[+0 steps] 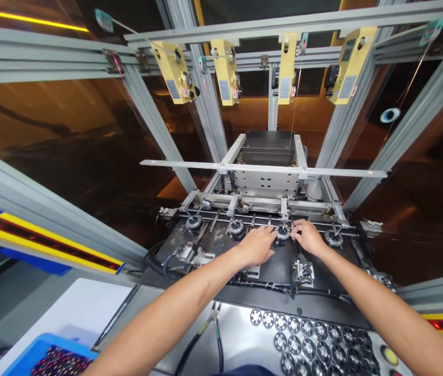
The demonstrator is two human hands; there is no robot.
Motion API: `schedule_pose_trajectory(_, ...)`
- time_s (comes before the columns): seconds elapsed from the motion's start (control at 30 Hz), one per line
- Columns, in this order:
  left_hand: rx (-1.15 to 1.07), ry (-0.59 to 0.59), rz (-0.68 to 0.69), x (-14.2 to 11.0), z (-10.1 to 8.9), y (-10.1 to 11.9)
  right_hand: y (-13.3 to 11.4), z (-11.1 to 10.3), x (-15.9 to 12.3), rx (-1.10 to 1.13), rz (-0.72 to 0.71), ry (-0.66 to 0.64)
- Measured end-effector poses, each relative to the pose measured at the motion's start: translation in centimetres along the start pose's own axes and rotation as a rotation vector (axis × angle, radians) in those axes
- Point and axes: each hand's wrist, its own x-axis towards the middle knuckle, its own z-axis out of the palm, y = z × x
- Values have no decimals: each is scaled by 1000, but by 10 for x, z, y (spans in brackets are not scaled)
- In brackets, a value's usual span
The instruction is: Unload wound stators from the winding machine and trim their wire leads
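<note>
On the dark machine bed (216,243), the third round part (283,233) from the left sits between the left hand (258,244), loosely spread at its left edge, and the right hand (307,236), fingers curled just right of it; whether either grips anything, I cannot tell.

No wording, brand or number can be read. Above the long flat bar (190,165), four yellow housings (224,68) each carry a pale, rectangular label (284,87) low on the front face; any print on these labels is too small and blurred to make out.
</note>
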Motion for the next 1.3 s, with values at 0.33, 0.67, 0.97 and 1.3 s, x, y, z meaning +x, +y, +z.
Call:
schedule_pose_trajectory(0.33, 93, -225, 18, 43, 26, 7, -14, -6, 66, 90, 386, -300)
schedule_pose_trajectory(0.67, 55, -289, 34, 47, 22, 3, 0, 0, 49, 431, 416, -244)
schedule_pose_trajectory(0.97, 56, -303, 23, 47, 21, 3, -17, -3, 39, 466, 368, -149)
schedule_pose_trajectory(1.3, 7, -130, 201, 44, 1, 33, 30, -87, -88, 90, 348, 46)
